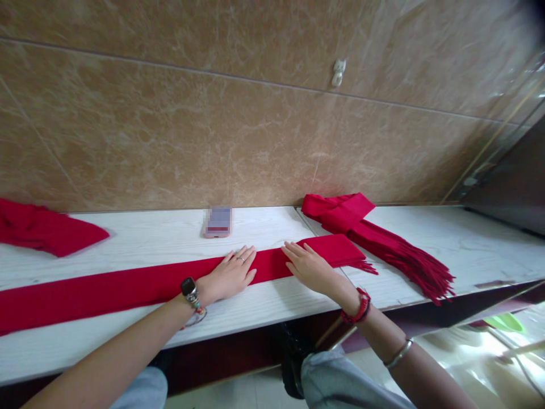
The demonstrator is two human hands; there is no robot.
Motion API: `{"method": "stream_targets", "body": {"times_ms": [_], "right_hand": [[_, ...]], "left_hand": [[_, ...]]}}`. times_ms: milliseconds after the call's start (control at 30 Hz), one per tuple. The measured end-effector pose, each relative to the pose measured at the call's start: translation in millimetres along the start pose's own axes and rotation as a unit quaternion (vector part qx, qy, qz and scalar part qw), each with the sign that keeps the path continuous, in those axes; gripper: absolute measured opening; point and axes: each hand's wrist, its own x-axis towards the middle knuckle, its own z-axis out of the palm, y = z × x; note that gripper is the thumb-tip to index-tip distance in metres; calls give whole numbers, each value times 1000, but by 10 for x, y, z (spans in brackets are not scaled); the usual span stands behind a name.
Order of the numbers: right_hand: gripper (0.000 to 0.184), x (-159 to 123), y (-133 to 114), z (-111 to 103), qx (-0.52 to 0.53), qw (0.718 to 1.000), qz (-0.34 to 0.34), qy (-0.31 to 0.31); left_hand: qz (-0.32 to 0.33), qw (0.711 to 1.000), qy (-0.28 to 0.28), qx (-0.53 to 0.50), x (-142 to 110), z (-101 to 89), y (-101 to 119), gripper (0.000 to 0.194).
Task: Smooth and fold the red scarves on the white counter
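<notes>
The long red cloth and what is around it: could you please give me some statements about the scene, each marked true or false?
1. The left hand rests on the long red cloth. True.
2. The right hand is holding the phone. False: the right hand also rests on the cloth.
3. The phone lies between the cloth and the wall. True.
4. The watch is worn on the right arm. False: the watch is on the left arm.
</notes>
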Motion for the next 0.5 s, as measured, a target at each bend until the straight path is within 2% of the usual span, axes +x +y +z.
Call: {"method": "stream_targets", "body": {"times_ms": [133, 267, 367, 500], "right_hand": [[44, -11, 145, -64, -39, 997, 59, 25], [48, -54, 370, 86, -20, 991, 130, -29], [49, -75, 508, 204, 16, 989, 136, -56], [50, -98, 658, 242, 56, 988, 130, -55]], "left_hand": [[-5, 1000, -8, 4, 1, -19, 16, 56], [-9, 1000, -11, 3, 2, -28, 27, 56], [-10, 1000, -11, 2, 1, -29, 26, 56], [-12, 1000, -15, 12, -3, -33, 25, 56]]}}
